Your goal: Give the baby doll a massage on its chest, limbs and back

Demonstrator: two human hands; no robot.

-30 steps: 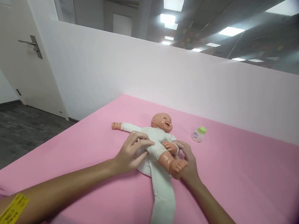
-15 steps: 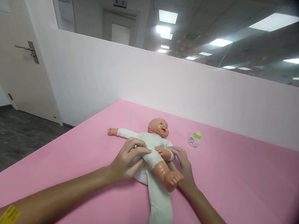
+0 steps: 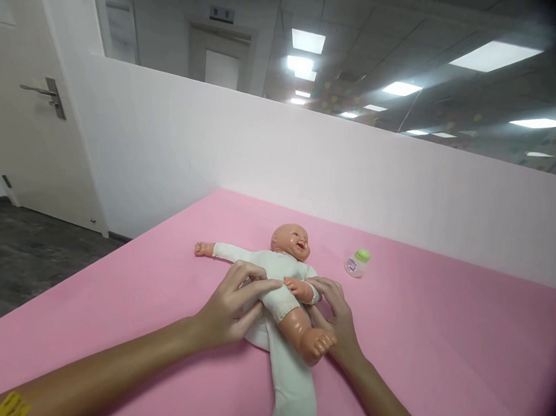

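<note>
Left hand (image 3: 229,305) arched, its fingers bent over the raised thigh of the doll (image 3: 281,265), thumb set apart below them; whether they pinch, I can't tell from here. Meanwhile the right hand (image 3: 341,322) curls at the doll's bent arm (image 3: 304,290), partly hidden behind a foot (image 3: 317,345), its grip unclear too. Face up, the doll lies on a pink tabletop (image 3: 160,288), a green-lidded jar (image 3: 356,265) near its head.

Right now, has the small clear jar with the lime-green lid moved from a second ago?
No: the small clear jar holds its place against the pink tabletop's far left corner; the whole view shifted.
</note>
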